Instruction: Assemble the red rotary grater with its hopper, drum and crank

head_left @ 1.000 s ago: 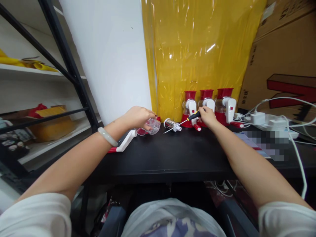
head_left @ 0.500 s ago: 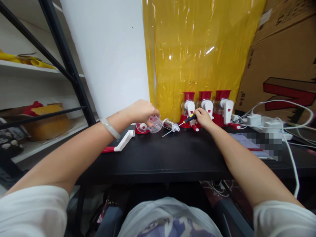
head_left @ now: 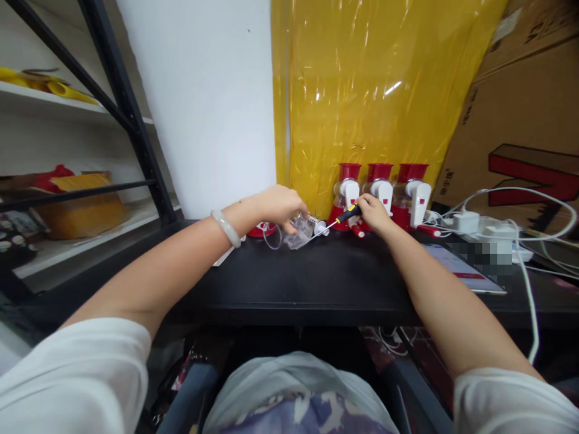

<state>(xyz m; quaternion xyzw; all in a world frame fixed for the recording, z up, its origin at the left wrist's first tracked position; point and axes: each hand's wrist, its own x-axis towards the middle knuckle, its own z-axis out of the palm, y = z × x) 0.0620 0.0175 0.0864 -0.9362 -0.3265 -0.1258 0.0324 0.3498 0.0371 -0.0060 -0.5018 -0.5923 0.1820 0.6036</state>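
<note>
My left hand [head_left: 284,208] is closed on a clear plastic housing [head_left: 296,235], held low over the black table. My right hand [head_left: 373,211] grips a screwdriver [head_left: 348,213] with a black and yellow handle; its thin shaft points down and left, with the tip at the housing. Behind the housing, partly hidden, lies a metal grater drum with a white end [head_left: 320,227]. A red base [head_left: 262,229] shows behind my left wrist. A white crank handle [head_left: 225,256] lies mostly covered by my left forearm.
Three red and white rotary graters [head_left: 380,193] stand along the back, right of centre. A tablet [head_left: 465,271], a power strip with white cables [head_left: 497,232] and a large cardboard box [head_left: 520,108] are on the right. A black-framed shelf [head_left: 122,114] rises at the left.
My left hand has shifted right and turned the clear housing, bringing it to the screwdriver's tip and over the grater drum. My left forearm now covers most of the crank handle.
</note>
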